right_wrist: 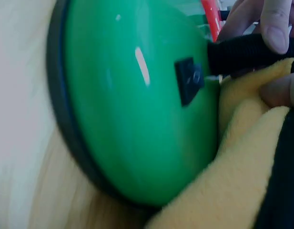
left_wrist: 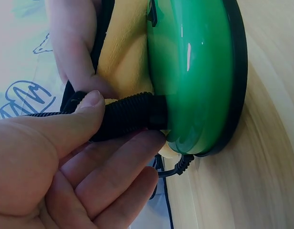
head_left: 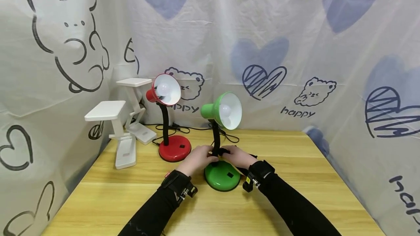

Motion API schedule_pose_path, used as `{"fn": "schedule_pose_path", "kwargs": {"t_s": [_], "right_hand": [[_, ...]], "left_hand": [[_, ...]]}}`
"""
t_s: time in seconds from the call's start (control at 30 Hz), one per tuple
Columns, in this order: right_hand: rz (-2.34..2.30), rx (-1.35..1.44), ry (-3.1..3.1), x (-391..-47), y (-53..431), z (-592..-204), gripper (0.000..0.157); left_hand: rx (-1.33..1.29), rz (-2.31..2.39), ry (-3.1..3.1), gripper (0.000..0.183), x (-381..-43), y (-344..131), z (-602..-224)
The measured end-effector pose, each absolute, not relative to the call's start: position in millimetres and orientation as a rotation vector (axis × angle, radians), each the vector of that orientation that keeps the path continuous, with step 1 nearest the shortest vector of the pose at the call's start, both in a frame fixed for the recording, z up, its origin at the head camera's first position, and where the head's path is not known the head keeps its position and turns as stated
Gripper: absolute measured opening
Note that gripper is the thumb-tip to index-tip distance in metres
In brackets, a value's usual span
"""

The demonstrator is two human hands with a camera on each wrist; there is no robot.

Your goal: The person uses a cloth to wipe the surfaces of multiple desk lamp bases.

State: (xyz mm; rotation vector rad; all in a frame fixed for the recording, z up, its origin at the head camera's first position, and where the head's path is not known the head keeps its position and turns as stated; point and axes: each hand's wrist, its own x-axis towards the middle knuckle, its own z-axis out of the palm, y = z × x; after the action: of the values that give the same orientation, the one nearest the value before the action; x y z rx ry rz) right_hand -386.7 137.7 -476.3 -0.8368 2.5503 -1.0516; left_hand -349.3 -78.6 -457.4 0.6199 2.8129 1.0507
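While the left hand (head_left: 199,158) grips the black neck (left_wrist: 125,117) of the upright green lamp (head_left: 221,177), the right hand (head_left: 239,156) holds a yellow cloth (right_wrist: 228,174) there; the cloth work seems under way, how much remains unclear.

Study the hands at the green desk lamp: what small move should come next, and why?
Probably the right hand should slide the yellow cloth slightly along the black gooseneck: it holds the cloth beside the gooseneck, close to the green base, while the left hand grips the gooseneck and could steady it.
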Motion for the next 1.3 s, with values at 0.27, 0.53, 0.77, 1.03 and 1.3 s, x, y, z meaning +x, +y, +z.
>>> {"fn": "schedule_pose_path", "kwargs": {"t_s": [0.27,0.53,0.77,1.03,1.3], "right_hand": [[-1.003,-0.697,2.660,-369.3,140.1,-476.9,0.036],[-0.823,-0.768,2.766,-331.7,139.2,-478.8,0.054],[-0.673,-0.994,2.774,-296.9,143.1,-479.1,0.050],[-0.559,-1.190,2.761,-275.4,157.5,-475.9,0.054],[-0.291,-1.219,2.870,-257.4,163.7,-471.5,0.065]], "left_hand": [[0.609,1.042,2.830,0.033,-350.4,-78.4,-455.3],[0.614,1.025,2.833,0.028,-352.7,-79.7,-457.6],[0.585,1.023,2.834,0.035,-353.3,-79.4,-459.2],[0.580,1.011,2.849,0.038,-354.2,-77.7,-461.8],[0.562,1.024,2.838,0.041,-353.7,-77.9,-462.1]]}}
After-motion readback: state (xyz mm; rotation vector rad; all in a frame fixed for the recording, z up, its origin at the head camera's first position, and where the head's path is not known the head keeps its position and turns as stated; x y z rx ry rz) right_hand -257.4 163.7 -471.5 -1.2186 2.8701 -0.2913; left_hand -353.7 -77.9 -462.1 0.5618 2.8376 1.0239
